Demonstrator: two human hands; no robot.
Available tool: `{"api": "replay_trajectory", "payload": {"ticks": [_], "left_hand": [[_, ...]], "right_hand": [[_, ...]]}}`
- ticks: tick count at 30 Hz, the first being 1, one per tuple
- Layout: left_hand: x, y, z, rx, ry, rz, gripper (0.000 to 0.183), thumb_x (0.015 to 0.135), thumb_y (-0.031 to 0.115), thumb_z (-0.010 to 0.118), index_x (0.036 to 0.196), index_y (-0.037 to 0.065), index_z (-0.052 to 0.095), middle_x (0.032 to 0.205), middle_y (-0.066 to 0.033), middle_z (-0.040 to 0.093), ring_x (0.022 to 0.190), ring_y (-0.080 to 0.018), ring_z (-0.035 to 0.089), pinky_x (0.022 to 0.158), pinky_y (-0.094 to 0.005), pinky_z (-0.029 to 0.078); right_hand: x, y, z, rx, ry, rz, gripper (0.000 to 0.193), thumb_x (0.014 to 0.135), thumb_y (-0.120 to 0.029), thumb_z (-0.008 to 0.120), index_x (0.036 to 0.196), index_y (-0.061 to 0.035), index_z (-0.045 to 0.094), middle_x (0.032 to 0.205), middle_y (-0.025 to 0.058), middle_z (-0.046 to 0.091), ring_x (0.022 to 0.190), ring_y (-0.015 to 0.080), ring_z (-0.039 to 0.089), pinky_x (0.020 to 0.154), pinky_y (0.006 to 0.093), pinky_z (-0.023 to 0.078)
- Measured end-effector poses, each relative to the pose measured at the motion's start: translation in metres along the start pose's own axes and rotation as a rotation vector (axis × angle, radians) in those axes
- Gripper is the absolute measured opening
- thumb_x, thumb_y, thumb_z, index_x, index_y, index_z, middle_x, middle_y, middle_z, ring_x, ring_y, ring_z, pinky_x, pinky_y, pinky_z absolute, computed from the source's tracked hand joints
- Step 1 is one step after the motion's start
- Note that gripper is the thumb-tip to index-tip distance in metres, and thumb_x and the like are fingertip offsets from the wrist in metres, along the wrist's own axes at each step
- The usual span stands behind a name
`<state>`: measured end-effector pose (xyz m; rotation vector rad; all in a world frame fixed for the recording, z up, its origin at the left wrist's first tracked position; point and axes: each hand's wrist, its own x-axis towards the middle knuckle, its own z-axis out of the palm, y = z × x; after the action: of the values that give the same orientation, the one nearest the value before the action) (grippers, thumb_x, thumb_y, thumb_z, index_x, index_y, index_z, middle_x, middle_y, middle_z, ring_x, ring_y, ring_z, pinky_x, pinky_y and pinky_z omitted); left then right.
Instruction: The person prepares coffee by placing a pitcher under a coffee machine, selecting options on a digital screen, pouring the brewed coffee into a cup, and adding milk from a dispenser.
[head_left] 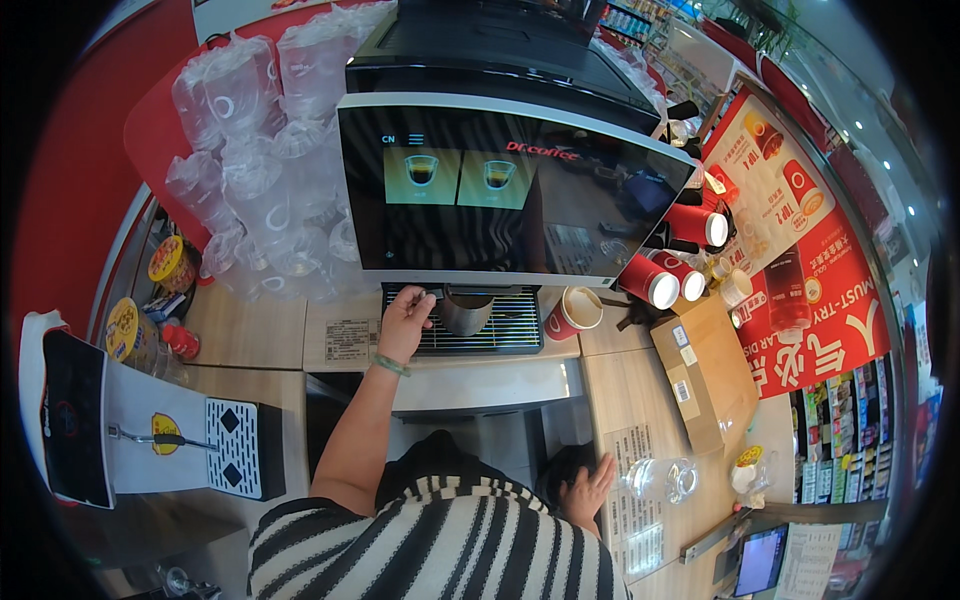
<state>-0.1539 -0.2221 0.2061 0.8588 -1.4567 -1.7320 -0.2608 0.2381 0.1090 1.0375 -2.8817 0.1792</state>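
Note:
My left hand (408, 322) reaches forward to the coffee machine (500, 200) and is closed at the handle side of a dark metal milk pitcher (466, 312). The pitcher stands on the slatted drip tray (515, 322), under the machine's lit screen. Its upper part is partly hidden by the screen's lower edge. Just right of the tray, a red and white paper cup (575, 312) stands with its mouth up. My right hand (588, 492) rests at the edge of the right counter with its fingers stretched out, holding nothing.
Bagged clear plastic cups (265, 160) are piled left of the machine. A cardboard box (703, 370), stacked red cups (655, 280) and a clear plastic cup (660, 480) are on the right. A white dispenser with a drip grid (235, 445) stands at left.

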Motion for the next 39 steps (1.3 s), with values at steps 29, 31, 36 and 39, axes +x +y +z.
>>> {"api": "replay_trajectory", "payload": {"ticks": [29, 31, 36, 39], "left_hand": [[-0.041, -0.042, 0.015, -0.042, 0.098, 0.212, 0.015, 0.094, 0.013, 0.066, 0.104, 0.003, 0.061, 0.086, 0.0022, 0.060, 0.069, -0.0058, 0.053, 0.065, -0.0214, 0.045], [-0.055, -0.050, 0.019, 0.165, 0.074, 0.331, 0.032, 0.090, 0.006, 0.067, 0.120, 0.003, 0.057, 0.106, -0.0055, 0.056, 0.077, -0.0104, 0.057, 0.070, -0.0261, 0.049], [-0.100, -0.023, 0.044, 0.393, -0.082, 0.359, 0.057, 0.087, 0.001, 0.064, 0.139, 0.004, 0.043, 0.133, -0.0140, 0.044, 0.097, -0.0232, 0.060, 0.075, -0.0304, 0.053], [-0.116, -0.021, 0.049, 0.511, -0.206, 0.378, 0.068, 0.084, 0.005, 0.069, 0.145, 0.006, 0.038, 0.138, -0.0158, 0.041, 0.096, -0.0283, 0.064, 0.080, -0.0358, 0.055]], "right_hand": [[0.154, -0.207, -0.095, 1.036, -0.211, -0.452, 0.038, 0.086, -0.014, 0.073, 0.119, -0.0009, 0.059, 0.113, 0.0159, 0.062, 0.101, 0.0303, 0.063, 0.083, 0.0375, 0.054], [0.169, -0.226, -0.093, 1.120, -0.215, -0.382, 0.039, 0.087, -0.017, 0.072, 0.120, 0.0008, 0.059, 0.111, 0.0174, 0.061, 0.098, 0.0289, 0.064, 0.079, 0.0362, 0.054], [0.196, -0.246, -0.067, 0.984, -0.137, -0.305, 0.041, 0.090, -0.024, 0.072, 0.115, 0.0059, 0.058, 0.105, 0.0169, 0.063, 0.077, 0.0216, 0.067, 0.067, 0.0326, 0.055], [0.201, -0.248, -0.062, 0.974, -0.126, -0.156, 0.034, 0.091, -0.027, 0.071, 0.100, 0.0030, 0.059, 0.077, 0.0119, 0.066, 0.065, 0.0204, 0.065, 0.058, 0.0335, 0.051]]}}
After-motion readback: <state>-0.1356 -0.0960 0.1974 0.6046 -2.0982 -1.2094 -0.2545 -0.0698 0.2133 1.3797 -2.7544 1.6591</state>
